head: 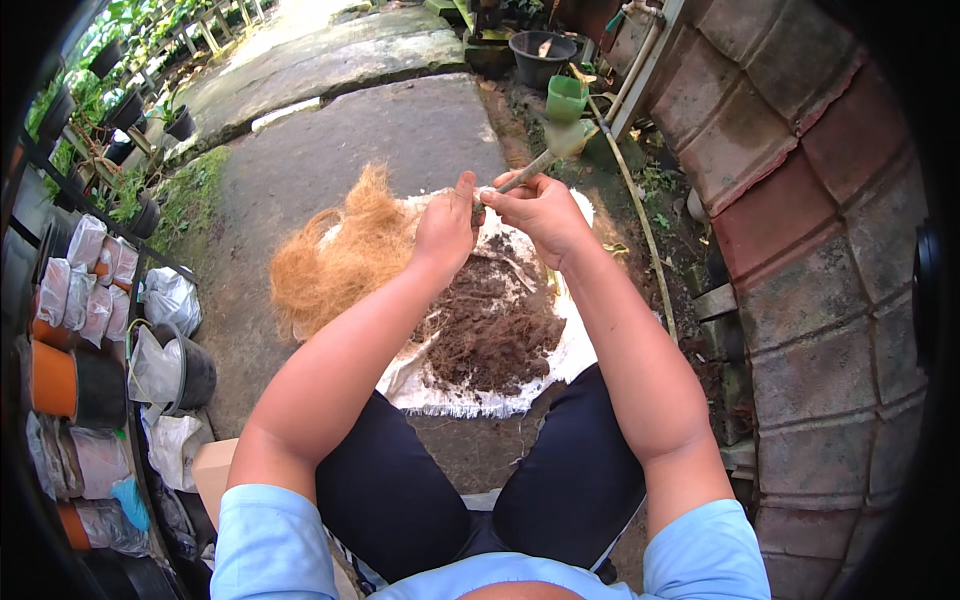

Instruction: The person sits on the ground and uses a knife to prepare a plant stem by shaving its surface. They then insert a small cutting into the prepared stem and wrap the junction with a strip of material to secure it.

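Observation:
My left hand [448,229] grips the lower end of a grey-green stick or plant stem [531,168], thumb pointing up. Close beside it, my right hand [546,215] pinches the same stem with thumb and fingers. The stem slants up to the right, and its far end is blurred. Below both hands, a heap of dark brown soil [491,334] lies on a white woven sack [457,401] with frayed edges. A tangled pile of orange-brown coconut fibre [337,262] covers the sack's left side, near my left forearm.
Black pots and plastic-wrapped bundles [86,289] crowd racks at left, with a black bucket [196,371] beside them. At right rises a stack of roof tiles [810,315]. A thin pole [637,202], a green plastic container [567,97] and a black basin [541,60] stand ahead.

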